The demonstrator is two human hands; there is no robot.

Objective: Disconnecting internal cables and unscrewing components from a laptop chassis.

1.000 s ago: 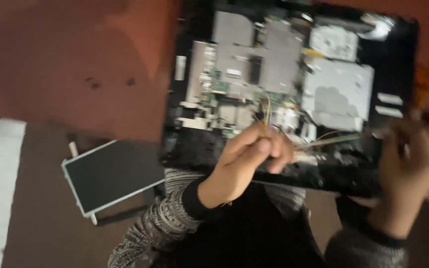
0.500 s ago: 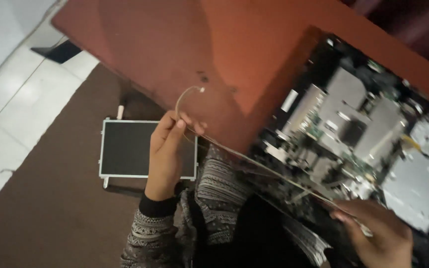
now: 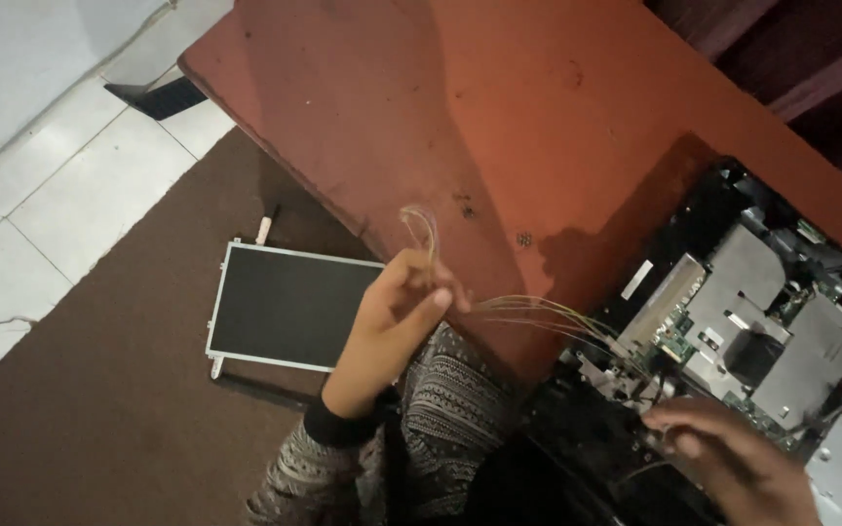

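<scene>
My left hand (image 3: pixel 394 314) pinches a bundle of thin pale wires (image 3: pixel 528 314) at the near edge of a reddish-brown table (image 3: pixel 460 107). A loop of the wires sticks up above my fingers. The wires run right, slack, into an opened black laptop (image 3: pixel 752 321) with its grey metal plates and circuit board bare. My right hand (image 3: pixel 733 460) rests at the laptop's near edge, fingers bent on the wires where they come out; its grip is blurred.
A removed flat screen panel (image 3: pixel 289 307) lies on the brown carpet (image 3: pixel 99 419) below the table edge. White floor tiles (image 3: pixel 51 195) lie to the left. My patterned trouser leg (image 3: pixel 450 419) is under my left hand.
The view has swung from the laptop toward the table's left edge. My left hand has drawn the wires out of the laptop and now holds them closer in, slack instead of taut.
</scene>
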